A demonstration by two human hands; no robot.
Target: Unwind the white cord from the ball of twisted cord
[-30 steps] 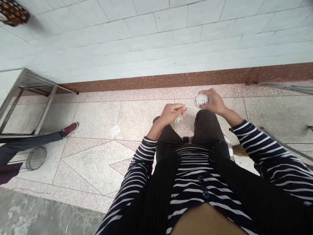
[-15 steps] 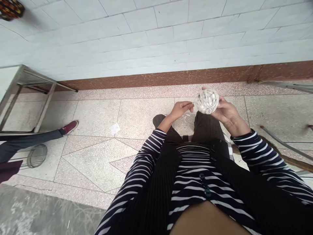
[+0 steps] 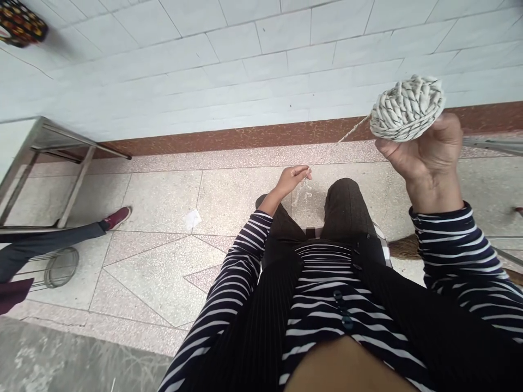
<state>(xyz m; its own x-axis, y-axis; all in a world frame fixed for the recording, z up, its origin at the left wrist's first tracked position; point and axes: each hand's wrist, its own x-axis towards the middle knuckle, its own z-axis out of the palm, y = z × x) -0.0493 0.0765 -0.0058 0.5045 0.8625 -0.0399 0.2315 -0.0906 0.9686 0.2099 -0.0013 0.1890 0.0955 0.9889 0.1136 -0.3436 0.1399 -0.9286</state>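
Observation:
A ball of white yarn (image 3: 408, 109) with dark flecks rests in my right hand (image 3: 429, 152), raised in front of the wall at the right. My fingers curl around it from below and behind. From its left side a strand of yarn (image 3: 353, 129) runs down and left, then fades from sight. My left hand (image 3: 292, 179) hangs lower, over my left knee, with thumb and fingers pinched together. Thin pale yarn ends (image 3: 305, 190) dangle at those fingertips. My two hands are well apart.
A white-tiled wall (image 3: 245, 81) stands ahead. At the left are a metal-legged table (image 3: 81, 179), another person's shoe (image 3: 118, 218) and a wire stand (image 3: 61, 267). A scrap of paper (image 3: 192, 219) lies on the floor. Broom bristles (image 3: 402, 247) show beside my right leg.
My right hand has carried the yarn ball up and to the right, away from my left hand. My left hand has shifted slightly left. A strand now shows beside the ball.

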